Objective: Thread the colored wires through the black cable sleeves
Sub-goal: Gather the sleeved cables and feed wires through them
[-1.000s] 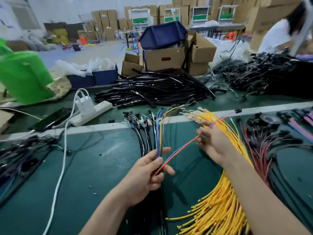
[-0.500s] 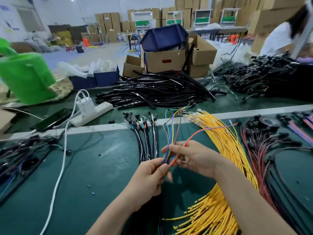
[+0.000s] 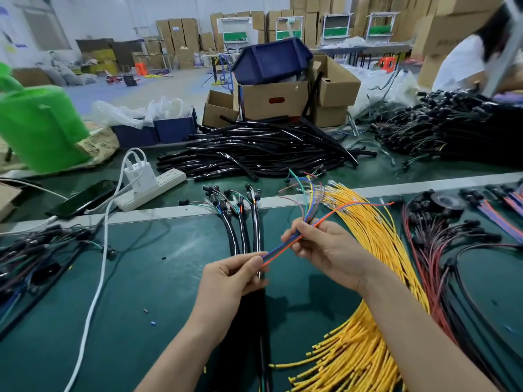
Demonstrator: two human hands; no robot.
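Observation:
My left hand grips the top end of a black cable sleeve that runs down toward me over the green mat. A small bundle of colored wires, orange, blue and others, comes out at its fingertips. My right hand pinches that bundle a little farther up. Beyond the right hand the wire ends fan out loose, and one orange wire trails right. Several finished sleeves with connectors lie just behind my left hand.
A thick bundle of yellow wires lies right of my hands, red and black harnesses beyond it. A pile of black sleeves lies across the far table. A white power strip and its cable are at left. A person in white stands far right.
My right hand has come in from the yellow bundle and gathered the colored wires together, close to my left hand. The view has tilted slightly; the left hand keeps its hold.

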